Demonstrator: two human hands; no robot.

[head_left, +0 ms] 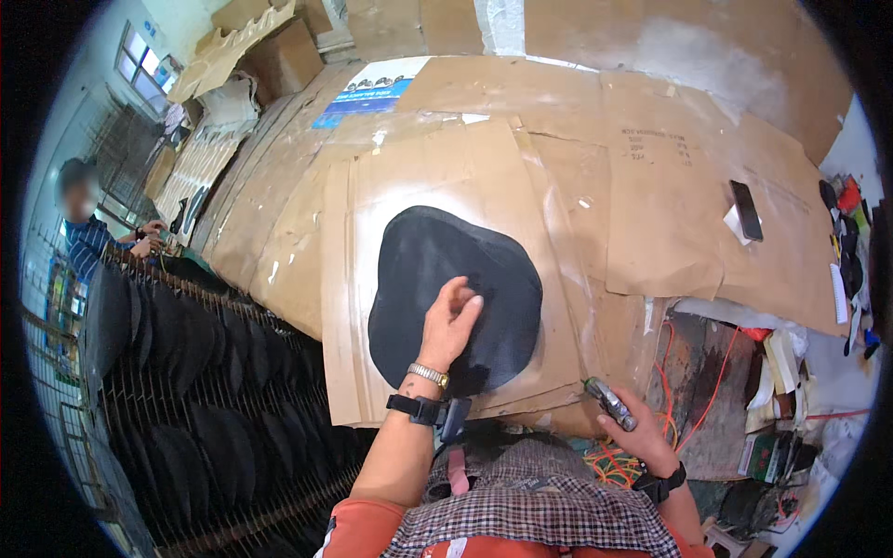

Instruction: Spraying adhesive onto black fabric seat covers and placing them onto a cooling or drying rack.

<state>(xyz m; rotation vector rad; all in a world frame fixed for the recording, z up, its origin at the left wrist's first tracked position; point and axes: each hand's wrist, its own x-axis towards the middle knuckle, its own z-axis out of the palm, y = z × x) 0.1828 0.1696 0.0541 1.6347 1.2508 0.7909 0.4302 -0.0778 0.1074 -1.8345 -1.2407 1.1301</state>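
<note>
A black rounded sheet (446, 251) with a wavy outline lies flat on the cardboard-covered table in front of me. Over its middle is my left hand (448, 321), fingers loosely bent, thumb apart from them, and nothing visible between them. Whether the fingertips touch the sheet I cannot tell. My right hand (642, 432) is off to the right, below the table's near edge, with its fingers closed around a silver spray gun (610, 405) that has a green tip. The gun points up and left, toward the sheet.
Cardboard sheets (567, 214) cover the table, and a phone (746, 210) lies far right. At left stands a rack of dark curved pieces (200, 391); another person (88, 223) works behind it. Orange hoses (614, 462) coil near my right hand. Clutter (851, 251) lines the right edge.
</note>
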